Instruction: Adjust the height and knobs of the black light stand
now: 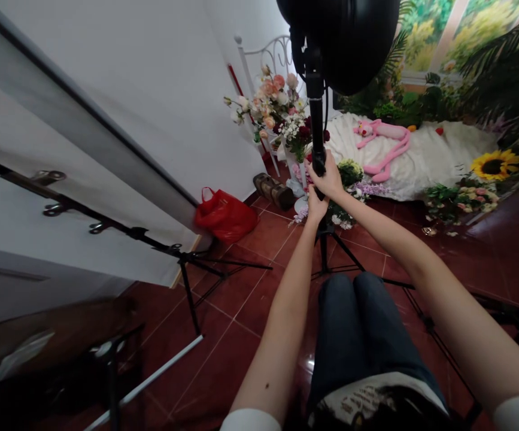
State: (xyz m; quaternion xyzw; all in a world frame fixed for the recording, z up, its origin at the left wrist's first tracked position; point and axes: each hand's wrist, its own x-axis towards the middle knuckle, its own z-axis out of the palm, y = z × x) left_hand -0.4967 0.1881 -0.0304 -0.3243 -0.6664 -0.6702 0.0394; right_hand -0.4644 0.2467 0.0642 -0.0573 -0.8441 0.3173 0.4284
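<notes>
A black light stand [316, 123] rises in front of me, with a large dark round lamp head [346, 42] on top. My right hand [330, 178] is wrapped around its pole at a black collar. Just below, my left hand [316, 206] grips the same pole, its fingers partly hidden behind it. The two hands are close together, one above the other. Below them the stand's legs [324, 251] spread over the tiled floor. Bunches of artificial flowers [277, 102] stand behind the pole.
A red plastic bag [225, 215] lies by the wall at left, near another black stand [120, 224] with clamps. A white-draped bed [443, 155] holds a pink plush toy [387, 134]. A white rod [160, 374] lies on the red tiles. A sunflower [495, 164] is at right.
</notes>
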